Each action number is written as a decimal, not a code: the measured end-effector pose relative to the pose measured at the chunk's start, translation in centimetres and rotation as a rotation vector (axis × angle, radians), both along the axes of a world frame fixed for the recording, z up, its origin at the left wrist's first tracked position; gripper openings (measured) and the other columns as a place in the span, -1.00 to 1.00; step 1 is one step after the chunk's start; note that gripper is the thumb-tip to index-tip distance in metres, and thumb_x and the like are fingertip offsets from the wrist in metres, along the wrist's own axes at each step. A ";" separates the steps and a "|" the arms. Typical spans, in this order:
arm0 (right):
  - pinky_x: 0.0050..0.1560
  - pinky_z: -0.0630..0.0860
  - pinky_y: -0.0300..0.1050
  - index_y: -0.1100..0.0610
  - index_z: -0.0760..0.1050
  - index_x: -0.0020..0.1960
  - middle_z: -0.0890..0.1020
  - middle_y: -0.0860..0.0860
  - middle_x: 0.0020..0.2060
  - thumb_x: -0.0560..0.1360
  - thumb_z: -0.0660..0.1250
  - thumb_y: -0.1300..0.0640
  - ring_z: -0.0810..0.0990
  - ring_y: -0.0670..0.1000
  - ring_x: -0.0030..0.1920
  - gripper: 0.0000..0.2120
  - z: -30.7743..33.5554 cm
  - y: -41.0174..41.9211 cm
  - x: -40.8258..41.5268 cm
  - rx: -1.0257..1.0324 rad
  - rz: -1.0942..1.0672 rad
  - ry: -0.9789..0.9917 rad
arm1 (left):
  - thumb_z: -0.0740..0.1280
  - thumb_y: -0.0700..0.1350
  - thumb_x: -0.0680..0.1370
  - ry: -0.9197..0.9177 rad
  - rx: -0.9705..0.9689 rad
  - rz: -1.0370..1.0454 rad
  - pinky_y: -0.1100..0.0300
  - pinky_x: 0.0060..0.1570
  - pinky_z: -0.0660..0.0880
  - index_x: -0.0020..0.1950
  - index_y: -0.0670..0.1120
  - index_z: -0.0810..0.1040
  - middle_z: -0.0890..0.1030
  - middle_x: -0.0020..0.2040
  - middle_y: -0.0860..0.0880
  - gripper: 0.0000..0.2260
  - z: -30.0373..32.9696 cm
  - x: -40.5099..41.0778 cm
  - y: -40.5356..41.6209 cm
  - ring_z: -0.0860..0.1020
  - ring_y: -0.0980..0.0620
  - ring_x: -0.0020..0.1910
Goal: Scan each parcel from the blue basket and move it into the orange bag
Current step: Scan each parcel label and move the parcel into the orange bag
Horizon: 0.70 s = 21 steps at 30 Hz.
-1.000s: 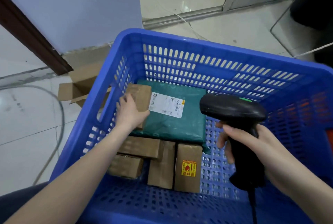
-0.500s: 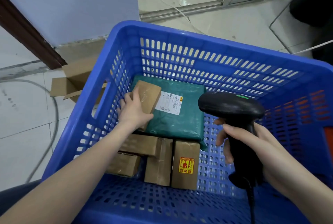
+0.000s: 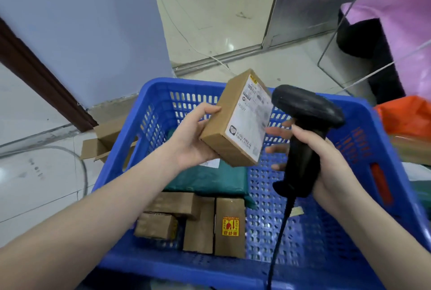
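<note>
Lifted out of the blue basket (image 3: pixel 163 93) since a second ago, the small cardboard parcel (image 3: pixel 235 121) now sits tilted in the air above it, white label turned toward the black scanner (image 3: pixel 303 126). Left hand (image 3: pixel 193 140) grips the parcel's plain side, thumb on its upper edge, fingers hidden beneath. Right hand (image 3: pixel 326 161) curls around the scanner's handle, fingertips showing past it. Below, a green mailer (image 3: pixel 210 180) and four brown boxes (image 3: pixel 198 222) lie in the basket. At far right, the orange bag (image 3: pixel 405 114) shows.
</note>
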State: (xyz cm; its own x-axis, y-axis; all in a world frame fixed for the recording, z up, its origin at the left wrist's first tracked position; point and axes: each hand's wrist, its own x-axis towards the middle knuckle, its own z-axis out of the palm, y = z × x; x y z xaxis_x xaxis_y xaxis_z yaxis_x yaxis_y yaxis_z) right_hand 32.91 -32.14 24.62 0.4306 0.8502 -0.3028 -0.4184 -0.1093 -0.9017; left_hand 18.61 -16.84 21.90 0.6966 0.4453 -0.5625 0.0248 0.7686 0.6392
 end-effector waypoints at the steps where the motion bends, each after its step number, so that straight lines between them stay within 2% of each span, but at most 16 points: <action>1: -0.36 0.56 -0.10 0.14 0.51 0.01 0.68 0.12 -0.02 0.33 0.31 0.06 0.65 0.07 -0.22 -0.71 0.6 -0.4 0.2 0.033 -0.006 0.013 | 0.31 0.06 0.32 -0.002 0.005 -0.037 0.10 -0.08 0.43 -0.09 -0.09 0.60 0.62 -0.07 -0.09 -0.71 0.9 0.2 -0.6 0.55 -0.07 -0.13; 4: -0.32 0.60 -0.09 0.16 0.49 0.06 0.68 0.14 0.06 0.36 0.29 0.09 0.67 0.12 -0.10 -0.70 2.0 -1.6 0.7 0.126 0.017 0.065 | 0.37 0.24 0.26 0.050 0.050 -0.173 0.03 0.06 0.44 0.12 -0.06 0.62 0.62 0.15 -0.15 -0.45 2.7 0.1 -2.1 0.55 -0.14 0.09; 6: -0.27 0.62 -0.07 0.19 0.48 0.14 0.65 0.15 0.13 0.41 0.31 0.13 0.66 0.16 0.01 -0.68 2.5 -2.2 0.7 0.156 0.063 0.079 | 0.45 0.29 0.23 0.100 0.097 -0.209 0.04 0.00 0.50 0.19 -0.04 0.61 0.64 0.16 -0.13 -0.37 3.1 -0.1 -2.8 0.60 -0.11 0.06; 9: -0.16 0.63 -0.01 0.20 0.50 0.18 0.65 0.12 0.15 0.41 0.32 0.16 0.65 0.17 0.11 -0.65 2.7 -3.0 0.7 0.174 0.116 0.072 | 0.55 0.15 0.15 0.142 0.161 -0.190 0.09 -0.11 0.55 0.15 -0.02 0.59 0.69 0.04 -0.09 -0.39 3.3 -0.7 -4.0 0.66 -0.04 -0.07; 12: -0.12 0.64 0.02 0.22 0.50 0.20 0.64 0.12 0.17 0.40 0.29 0.15 0.64 0.16 0.13 -0.61 2.9 -3.6 0.8 0.183 0.132 0.066 | 0.65 0.10 -0.02 0.052 0.138 -0.152 0.08 -0.16 0.60 0.24 -0.03 0.54 0.67 0.12 -0.13 -0.15 3.0 -1.0 -4.8 0.67 -0.09 0.00; 14: -0.19 0.64 -0.05 0.22 0.51 0.17 0.66 0.12 0.11 0.39 0.30 0.14 0.67 0.15 0.02 -0.63 2.9 -3.9 1.1 0.176 0.116 0.039 | 0.61 0.08 0.06 0.024 0.157 -0.132 0.04 -0.13 0.61 0.24 -0.04 0.54 0.66 0.13 -0.13 -0.23 3.0 -0.7 -5.0 0.66 -0.11 0.03; 16: -0.32 0.54 -0.16 0.19 0.52 0.07 0.67 0.11 -0.11 0.38 0.34 0.12 0.63 0.09 -0.28 -0.71 3.0 -4.2 1.6 0.141 0.077 -0.055 | 0.50 0.06 0.18 0.064 0.234 -0.128 -0.06 0.08 0.57 0.21 -0.05 0.57 0.67 0.12 -0.11 -0.39 3.4 0.2 -5.2 0.62 -0.14 0.11; 17: -0.38 0.47 -0.20 0.18 0.52 0.01 0.62 0.11 -0.25 0.38 0.38 0.11 0.53 0.06 -0.42 -0.76 3.0 -4.4 2.0 0.126 0.051 -0.113 | 0.46 0.07 0.23 0.089 0.289 -0.141 -0.06 0.13 0.54 0.19 -0.05 0.58 0.67 0.11 -0.10 -0.45 3.7 0.8 -5.2 0.61 -0.14 0.13; 19: -0.45 0.36 -0.22 0.16 0.49 -0.10 0.47 0.10 -0.41 0.39 0.44 0.08 0.36 0.03 -0.52 -0.80 3.0 -4.8 3.0 0.108 0.005 -0.236 | 0.40 0.10 0.34 0.127 0.408 -0.198 0.08 -0.05 0.60 0.14 -0.04 0.59 0.69 0.05 -0.07 -0.58 4.2 1.6 -4.9 0.65 -0.06 0.01; 21: -0.49 0.33 -0.25 0.16 0.47 -0.18 0.40 0.10 -0.46 0.40 0.39 0.08 0.31 0.03 -0.55 -0.83 3.0 -5.2 4.0 0.092 -0.035 -0.351 | 0.34 0.11 0.45 0.165 0.473 -0.183 0.22 -0.28 0.59 0.07 -0.03 0.60 0.71 -0.06 -0.05 -0.70 4.6 1.9 -4.3 0.66 0.04 -0.16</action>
State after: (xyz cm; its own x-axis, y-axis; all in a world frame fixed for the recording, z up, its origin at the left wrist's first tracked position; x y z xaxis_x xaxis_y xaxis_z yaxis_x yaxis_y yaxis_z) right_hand 36.93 -37.34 27.66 0.5240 0.8500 -0.0542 -0.0841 -0.0117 -0.9964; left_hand 20.49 -21.13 26.52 0.7059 0.5564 -0.4384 0.2613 0.3708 0.8912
